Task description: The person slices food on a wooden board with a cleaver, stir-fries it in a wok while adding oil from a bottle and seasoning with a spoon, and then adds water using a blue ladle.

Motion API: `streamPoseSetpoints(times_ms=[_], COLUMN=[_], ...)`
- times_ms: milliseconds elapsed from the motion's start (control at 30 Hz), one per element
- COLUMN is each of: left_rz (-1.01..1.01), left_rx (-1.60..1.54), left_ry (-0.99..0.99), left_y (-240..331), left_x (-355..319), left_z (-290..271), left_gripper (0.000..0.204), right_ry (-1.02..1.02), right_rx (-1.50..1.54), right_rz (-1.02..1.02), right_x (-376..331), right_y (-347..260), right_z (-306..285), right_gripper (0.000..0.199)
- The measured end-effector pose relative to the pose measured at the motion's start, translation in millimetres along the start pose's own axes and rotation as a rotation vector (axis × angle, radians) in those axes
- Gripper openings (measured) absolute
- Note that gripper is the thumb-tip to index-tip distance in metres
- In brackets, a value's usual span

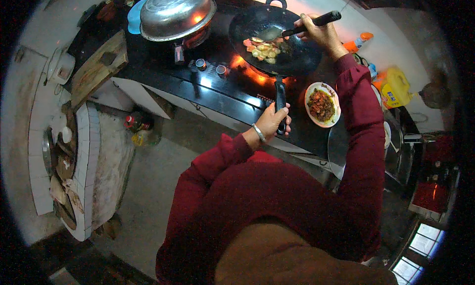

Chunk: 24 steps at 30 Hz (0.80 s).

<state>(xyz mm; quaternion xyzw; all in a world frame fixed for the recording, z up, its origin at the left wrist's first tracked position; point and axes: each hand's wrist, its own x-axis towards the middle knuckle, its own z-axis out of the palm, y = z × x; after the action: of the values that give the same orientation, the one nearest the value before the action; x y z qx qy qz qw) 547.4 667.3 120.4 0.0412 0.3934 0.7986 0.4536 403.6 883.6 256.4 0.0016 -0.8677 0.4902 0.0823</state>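
Observation:
My left hand (272,121) is closed around the black handle (280,94) of a dark wok (302,62), which sits over an orange flame on the stove. In my right hand (319,33) is a spatula (324,19) with a black handle, its metal head down in the wok among the food. Pale and pinkish slices (264,51) lie together on the left side of the wok's bowl. To the right of the wok handle, a white oval plate (338,118) holds a reddish-brown chopped dish. A bracelet circles my left wrist.
Left of the wok, a large metal basin (175,13) is upturned on the other burner, with a blue dish (134,17) behind it. Stove knobs (200,64) face me. A yellow jug (396,88) and an orange-capped bottle (357,42) stand right. A wooden board (99,70) lies left.

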Motion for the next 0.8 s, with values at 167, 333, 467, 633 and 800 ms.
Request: streamPoseSetpoints(times_ms=[167,333,467,633,800], left_rz=[-0.016,-0.007,-0.02,-0.027,-0.034], left_rx=[0.006,0.018,-0.018,-0.005,0.0], left_ry=[0.004,0.018,-0.003,-0.005,-0.008], left_y=[0.1,3.2,0.1,1.7,3.0], left_x=[2.7,0.9,3.5,3.3,2.1], left_z=[0.6,2.9,-1.7,2.9,-0.7], left_gripper=[0.032,0.025,0.024,0.026,0.03], right_ry=[0.085,0.083,0.018,0.152,0.273], right_rx=[0.115,0.014,0.054,0.333,0.513], right_rz=[0.051,0.188,0.275,0.198,0.124], right_x=[-19.3,-48.4,-64.0,-66.9,-81.0], right_y=[-25.0,-68.8,-65.0,-16.5,-18.1], right_z=[-32.3,-59.5,-58.2,-7.0,-18.0], right_gripper=[0.031,0.035,0.035,0.033,0.03])
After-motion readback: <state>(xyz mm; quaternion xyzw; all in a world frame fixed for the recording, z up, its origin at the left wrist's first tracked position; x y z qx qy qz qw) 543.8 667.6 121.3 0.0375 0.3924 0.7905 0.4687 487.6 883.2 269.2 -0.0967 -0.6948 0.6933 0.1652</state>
